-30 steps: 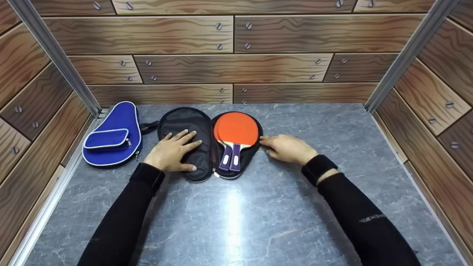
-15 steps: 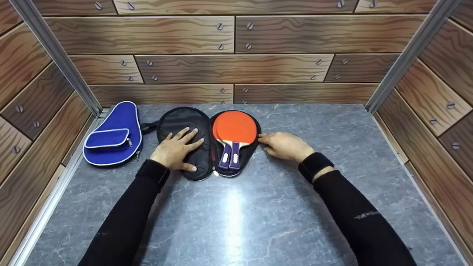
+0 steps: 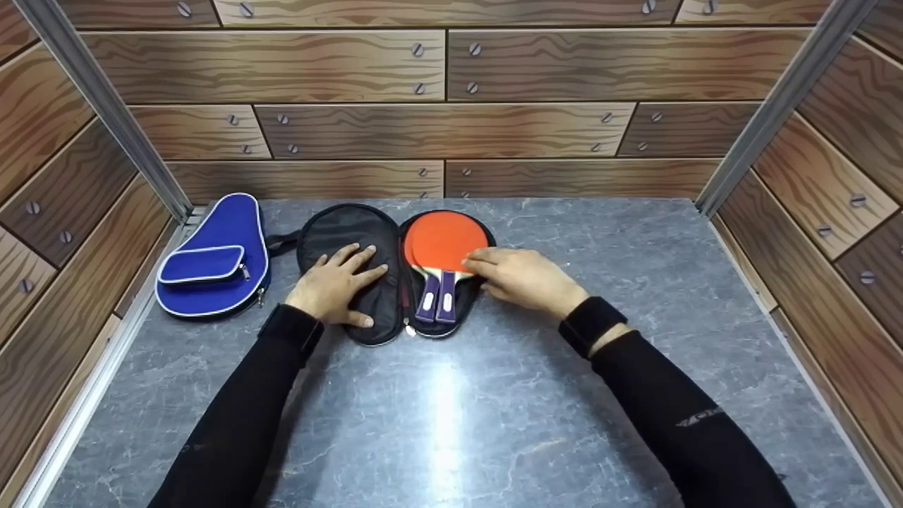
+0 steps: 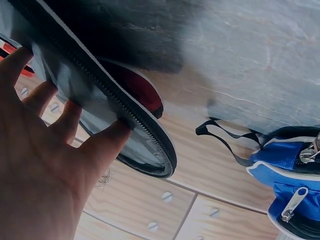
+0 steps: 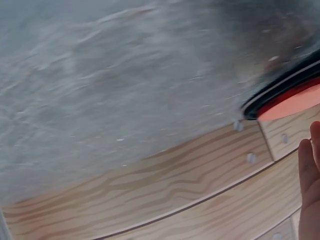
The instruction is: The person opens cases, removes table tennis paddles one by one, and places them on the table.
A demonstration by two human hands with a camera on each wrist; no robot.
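An unzipped black table tennis case (image 3: pixel 353 227) lies spread flat in the head view. Its right half bears two orange-faced table tennis bats (image 3: pixel 444 236), overlapping, purple handles towards me. My left hand (image 3: pixel 328 291) rests on the left half with fingers spread; the left wrist view shows its fingertips on the grey lining beside the zip. My right hand (image 3: pixel 525 277) reaches in from the right, fingers fairly straight, fingertips over the lower right edge of the upper bat. In the right wrist view, only part of its fingers (image 5: pixel 310 170) appears, close to the orange bat face (image 5: pixel 295 102).
A blue bat case (image 3: pixel 229 261) with white piping and a small zipped pocket lies left of the black case. A black strap (image 3: pixel 284 243) lies between them. Wood-patterned walls (image 3: pixel 444 130) enclose the grey marbled table (image 3: pixel 564 423) at back and sides.
My right hand has moved left from the right rim of the black case onto the bat's edge, its fingers straightening. My left hand stays on the left half.
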